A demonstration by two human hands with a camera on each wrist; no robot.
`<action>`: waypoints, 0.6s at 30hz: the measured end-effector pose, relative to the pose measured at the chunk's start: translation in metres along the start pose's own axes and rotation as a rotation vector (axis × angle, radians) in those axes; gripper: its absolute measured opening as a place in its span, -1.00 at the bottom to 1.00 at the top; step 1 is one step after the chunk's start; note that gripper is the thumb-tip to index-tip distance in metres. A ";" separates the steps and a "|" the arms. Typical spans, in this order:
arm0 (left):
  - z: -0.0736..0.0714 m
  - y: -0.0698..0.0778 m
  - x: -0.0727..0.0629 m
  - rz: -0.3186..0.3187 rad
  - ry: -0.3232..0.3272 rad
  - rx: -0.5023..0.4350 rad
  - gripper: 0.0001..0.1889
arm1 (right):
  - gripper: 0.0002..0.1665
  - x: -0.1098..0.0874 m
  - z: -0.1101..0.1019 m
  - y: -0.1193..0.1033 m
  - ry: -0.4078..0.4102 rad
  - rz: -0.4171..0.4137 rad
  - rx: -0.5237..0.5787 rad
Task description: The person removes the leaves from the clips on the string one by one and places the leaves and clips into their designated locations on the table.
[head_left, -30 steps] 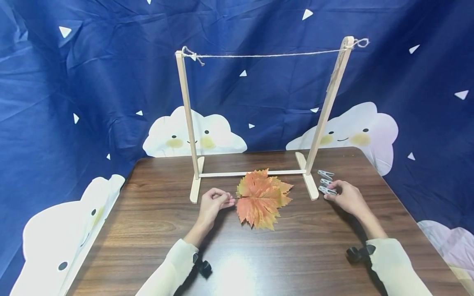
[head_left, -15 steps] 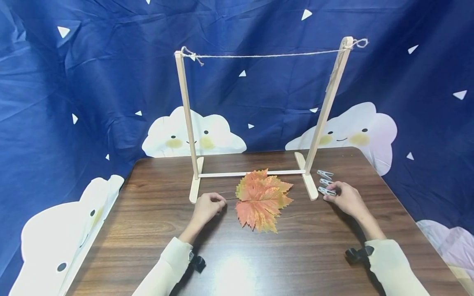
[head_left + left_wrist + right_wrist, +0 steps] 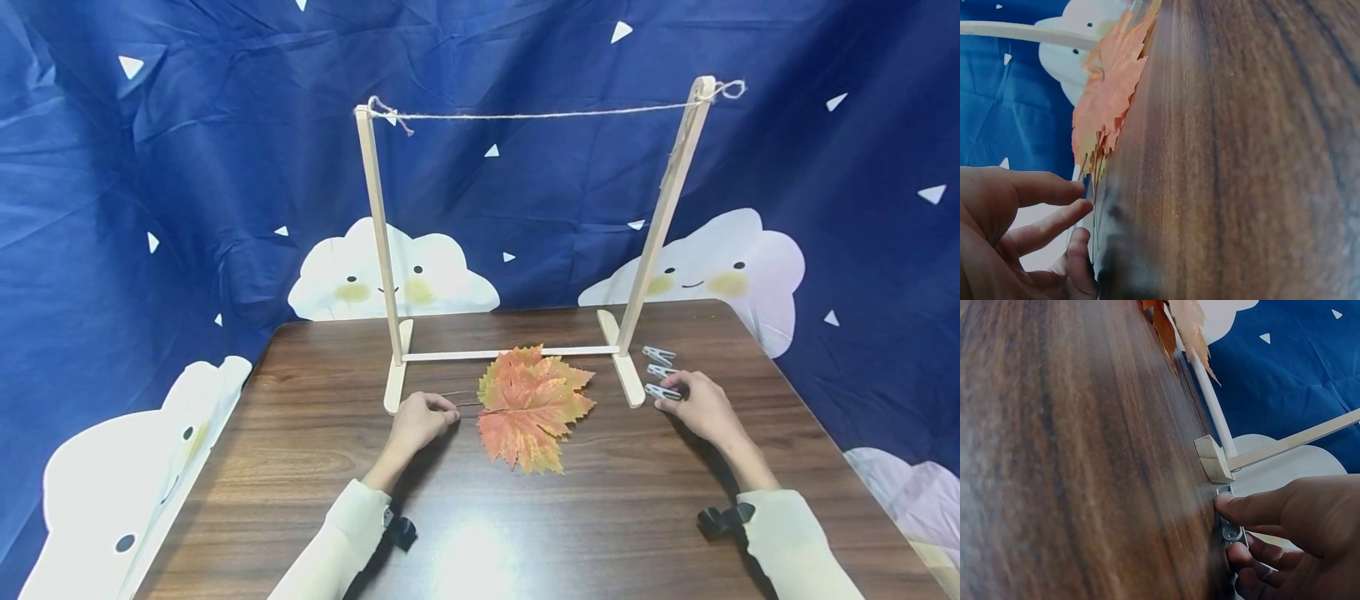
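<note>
An orange-and-yellow autumn leaf (image 3: 528, 408) lies mid-table, and more leaf edges show under it. Thin stems (image 3: 1097, 215) run out to its left. My left hand (image 3: 420, 421) pinches a stem end between thumb and fingers, low over the wood. On the right, a short row of pale blue-grey clothespins (image 3: 659, 355) lies beside the stand's foot. With thumb and fingertips, my right hand (image 3: 702, 406) grips the nearest clothespin (image 3: 662, 392). In the right wrist view the thumb lies on one side of this clothespin (image 3: 1231, 531) and the fingers on the other.
Behind the leaf rises a wooden stand (image 3: 382, 225), with a string (image 3: 525, 115) tied between its two posts. Its low crossbar (image 3: 442, 356) passes behind the leaf. A dark wood table (image 3: 315, 467) carries everything, before a blue cloud-print curtain (image 3: 187, 150).
My left hand has shifted left along the stems, baring more of them, and then stayed there. The top leaf has turned slightly. My right hand has stayed at the nearest clothespin.
</note>
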State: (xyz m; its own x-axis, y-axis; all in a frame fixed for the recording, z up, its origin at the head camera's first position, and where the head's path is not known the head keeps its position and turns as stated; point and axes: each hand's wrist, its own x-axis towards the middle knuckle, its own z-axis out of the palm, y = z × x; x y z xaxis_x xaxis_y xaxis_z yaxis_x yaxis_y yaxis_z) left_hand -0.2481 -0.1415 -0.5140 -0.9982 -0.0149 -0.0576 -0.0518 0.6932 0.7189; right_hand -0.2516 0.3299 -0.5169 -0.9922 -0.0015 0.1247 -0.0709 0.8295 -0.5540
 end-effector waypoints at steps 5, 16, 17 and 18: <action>-0.001 -0.003 0.002 0.009 0.005 -0.024 -0.92 | -0.56 0.000 0.000 0.000 0.013 -0.004 0.000; -0.028 0.007 0.006 -0.013 0.031 -0.224 -0.88 | -0.69 0.000 -0.012 -0.004 0.101 -0.041 0.005; -0.033 0.009 0.007 -0.008 0.037 -0.243 -0.89 | -0.70 0.001 -0.015 -0.005 0.107 -0.045 0.003; -0.038 0.010 0.009 -0.006 0.042 -0.258 -0.89 | -0.72 0.002 -0.018 -0.005 0.115 -0.049 0.001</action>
State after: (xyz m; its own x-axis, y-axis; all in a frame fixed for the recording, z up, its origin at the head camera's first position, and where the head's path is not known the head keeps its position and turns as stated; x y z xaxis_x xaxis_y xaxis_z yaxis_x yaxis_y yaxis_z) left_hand -0.2583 -0.1617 -0.4807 -0.9980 -0.0517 -0.0375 -0.0579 0.4860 0.8721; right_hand -0.2515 0.3354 -0.4990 -0.9693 0.0222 0.2447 -0.1189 0.8292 -0.5461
